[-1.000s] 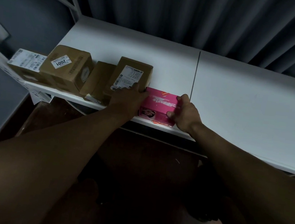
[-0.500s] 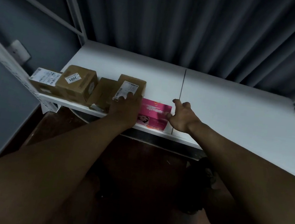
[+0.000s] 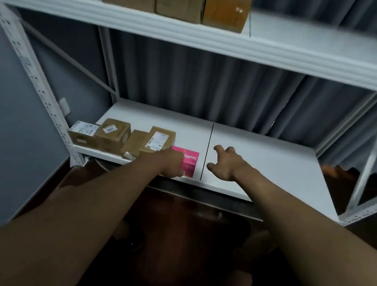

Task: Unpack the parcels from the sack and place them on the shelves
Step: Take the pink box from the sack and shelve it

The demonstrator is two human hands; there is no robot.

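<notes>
- While my left hand (image 3: 172, 164) rests on it, grip unclear, the pink parcel (image 3: 189, 163) lies flat at the lower shelf (image 3: 263, 156) front edge, long axis front-to-back.
- Right hand (image 3: 223, 164) hovers, fingers spread, empty.
- White metal shelving, grey curtain (image 3: 201, 85) behind.

grey curtain (image 3: 212, 86), blue-grey wall (image 3: 2, 121), dark floor (image 3: 182, 248)

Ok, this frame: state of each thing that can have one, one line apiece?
pink box: lying flat at the front edge of the lower shelf, last in the row.
brown cartons: standing in a row left of it, sealed, labels up.
left hand: resting against the pink box's left end.
right hand: open, off the box, holding nothing.
upper shelf: cartons on its left part.
</notes>
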